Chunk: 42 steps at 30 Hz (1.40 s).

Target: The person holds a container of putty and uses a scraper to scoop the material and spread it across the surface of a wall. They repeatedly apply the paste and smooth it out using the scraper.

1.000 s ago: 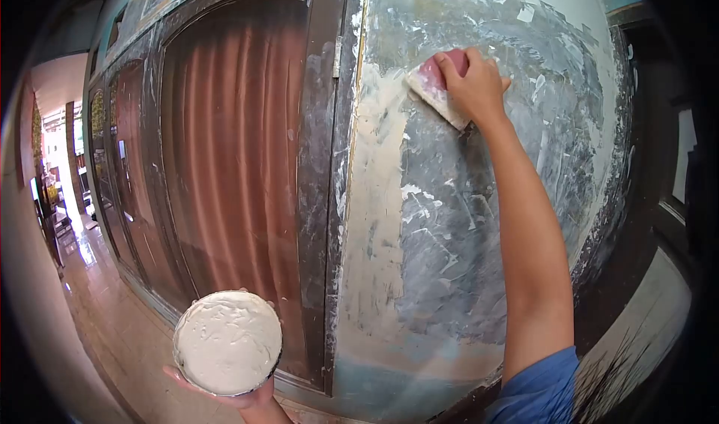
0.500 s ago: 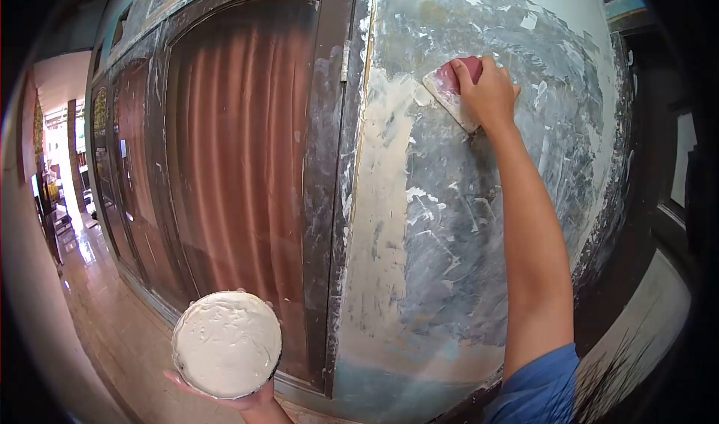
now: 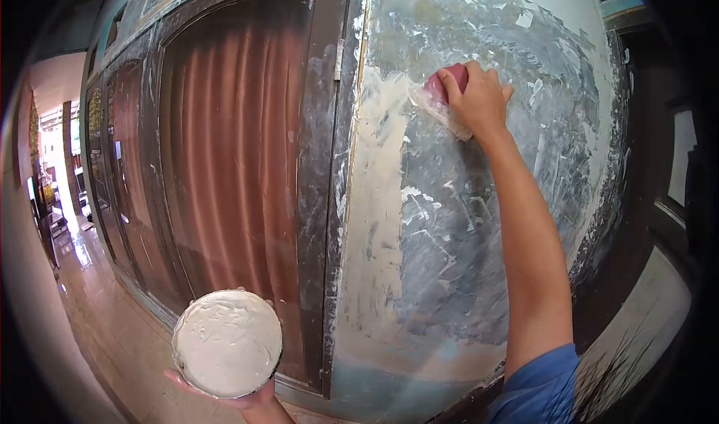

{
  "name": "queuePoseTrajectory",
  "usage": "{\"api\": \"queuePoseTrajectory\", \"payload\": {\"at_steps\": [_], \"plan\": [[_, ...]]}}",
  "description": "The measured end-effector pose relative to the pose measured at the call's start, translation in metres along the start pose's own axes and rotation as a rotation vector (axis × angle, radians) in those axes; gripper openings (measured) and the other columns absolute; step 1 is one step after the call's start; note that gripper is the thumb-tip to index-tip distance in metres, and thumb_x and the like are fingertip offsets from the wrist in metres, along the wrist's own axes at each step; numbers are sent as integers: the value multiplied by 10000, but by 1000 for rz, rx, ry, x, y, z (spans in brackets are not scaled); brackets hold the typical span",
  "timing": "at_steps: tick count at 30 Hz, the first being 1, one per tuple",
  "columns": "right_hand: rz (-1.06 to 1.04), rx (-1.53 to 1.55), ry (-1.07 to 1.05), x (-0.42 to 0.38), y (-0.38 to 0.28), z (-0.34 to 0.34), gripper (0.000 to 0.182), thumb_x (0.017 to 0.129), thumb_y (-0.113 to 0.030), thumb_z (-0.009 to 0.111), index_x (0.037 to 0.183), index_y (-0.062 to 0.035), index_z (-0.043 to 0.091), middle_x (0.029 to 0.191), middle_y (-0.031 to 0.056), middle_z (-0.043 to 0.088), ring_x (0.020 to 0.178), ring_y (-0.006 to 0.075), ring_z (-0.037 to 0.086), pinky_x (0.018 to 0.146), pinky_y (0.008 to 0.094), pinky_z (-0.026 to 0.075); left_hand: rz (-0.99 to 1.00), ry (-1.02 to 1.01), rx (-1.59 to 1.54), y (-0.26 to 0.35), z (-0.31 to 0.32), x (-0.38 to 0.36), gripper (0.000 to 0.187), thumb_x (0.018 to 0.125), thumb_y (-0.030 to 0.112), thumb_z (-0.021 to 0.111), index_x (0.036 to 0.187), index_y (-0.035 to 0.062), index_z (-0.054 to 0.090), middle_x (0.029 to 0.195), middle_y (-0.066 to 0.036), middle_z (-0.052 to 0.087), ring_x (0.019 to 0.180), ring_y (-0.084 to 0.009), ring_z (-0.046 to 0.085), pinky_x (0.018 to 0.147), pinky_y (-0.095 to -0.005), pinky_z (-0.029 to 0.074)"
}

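My right hand (image 3: 483, 102) is closed around a red putty scraper (image 3: 447, 86) with a pale, smeared blade. The blade lies against the grey, patchy wall (image 3: 464, 207), at the upper end of a cream strip of putty (image 3: 377, 199). Low on the left, my left hand (image 3: 251, 400) holds a round bowl from beneath. Cream-white putty (image 3: 228, 342) with a ridged surface fills the bowl (image 3: 175, 340) nearly to its rim. Most of the left fingers are hidden under and behind the bowl.
Left of the wall stands a dark wooden frame (image 3: 318, 199) with glass and a reddish-brown curtain (image 3: 232, 154) behind it. A tiled floor (image 3: 93, 297) runs off at far left toward a bright opening. Another dark frame (image 3: 636, 162) borders the wall's right side.
My right hand and the scraper have shifted slightly left and down along the wall, and the blade looks more tilted. The left hand and bowl stay almost in place.
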State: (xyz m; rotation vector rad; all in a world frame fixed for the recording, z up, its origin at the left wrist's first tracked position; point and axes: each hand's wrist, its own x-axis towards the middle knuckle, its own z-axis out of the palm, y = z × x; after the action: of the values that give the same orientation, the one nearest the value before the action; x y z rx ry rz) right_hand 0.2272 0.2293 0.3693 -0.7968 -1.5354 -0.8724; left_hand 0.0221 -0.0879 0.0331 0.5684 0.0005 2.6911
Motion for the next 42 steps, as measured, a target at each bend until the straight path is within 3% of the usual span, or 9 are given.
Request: {"api": "queuePoseTrajectory", "payload": {"at_steps": [3, 8, 13, 18, 24, 31, 33, 40, 42], "plan": [[142, 79, 72, 4, 2, 1, 521, 956, -572, 630, 1028, -60, 688, 957, 136, 737, 1030, 322, 615, 933, 528, 320, 32, 118, -51, -3, 8, -2, 971, 852, 905, 372, 1541, 223, 439, 1567, -110, 445, 1405, -440, 452, 1012, -753, 441], [-36, 5, 11, -3, -7, 0, 520, 956, -573, 625, 1025, -64, 705, 971, 128, 744, 1039, 317, 614, 943, 536, 309, 16, 76, -29, -1, 0, -1, 981, 851, 910, 368, 1546, 221, 434, 1574, -99, 442, 1409, -438, 449, 1018, -749, 441], [221, 104, 92, 5, 3, 0, 533, 944, -592, 611, 1032, -76, 713, 950, 135, 737, 1034, 320, 608, 951, 529, 296, 12, 138, -88, -1, 8, -2, 984, 849, 913, 370, 1548, 224, 433, 1572, -102, 445, 1399, -442, 460, 998, -753, 454], [20, 57, 52, -2, 0, 2, 541, 943, -590, 611, 1070, -75, 718, 995, 145, 737, 1049, 320, 604, 962, 534, 292, 6, -42, -4, 1, -7, -1, 983, 854, 907, 367, 1551, 216, 432, 1566, -111, 454, 1384, -458, 471, 1022, -750, 441], [225, 89, 87, 6, 8, -1, 517, 935, -578, 630, 1061, -85, 720, 1014, 120, 744, 1091, 318, 593, 975, 549, 289, 20, -423, -11, 0, -5, 2, 941, 905, 857, 351, 1545, 174, 445, 1559, -111, 471, 1401, -427, 471, 1082, -712, 430], [42, 6, 37, -1, -5, 1, 522, 944, -578, 612, 1064, -82, 720, 1014, 120, 740, 1095, 320, 592, 982, 550, 287, 39, -412, -34, 1, -10, -1, 945, 911, 856, 328, 1549, 169, 441, 1568, -107, 466, 1418, -414, 458, 1117, -690, 410], [273, 27, 135, 6, -3, 0, 520, 939, -581, 612, 1048, -86, 725, 1019, 131, 736, 1088, 317, 593, 972, 552, 292, 17, -375, -44, 2, -12, -3, 954, 909, 862, 317, 1555, 170, 434, 1575, -106, 456, 1421, -415, 452, 1119, -686, 410], [108, 82, 27, -2, -13, -2, 502, 937, -571, 616, 1062, -97, 724, 1034, 135, 733, 1108, 316, 584, 977, 571, 292, 46, -337, -51, 5, -16, -3, 937, 913, 852, 316, 1542, 169, 443, 1567, -101, 459, 1415, -415, 457, 1115, -686, 416], [57, 30, -49, -3, -20, -4, 501, 936, -566, 620, 1076, -96, 721, 1034, 142, 732, 1134, 317, 576, 990, 573, 288, 83, 113, -27, 3, -9, -6, 919, 918, 842, 321, 1527, 167, 457, 1563, -94, 461, 1411, -411, 461, 1113, -687, 419]]}}
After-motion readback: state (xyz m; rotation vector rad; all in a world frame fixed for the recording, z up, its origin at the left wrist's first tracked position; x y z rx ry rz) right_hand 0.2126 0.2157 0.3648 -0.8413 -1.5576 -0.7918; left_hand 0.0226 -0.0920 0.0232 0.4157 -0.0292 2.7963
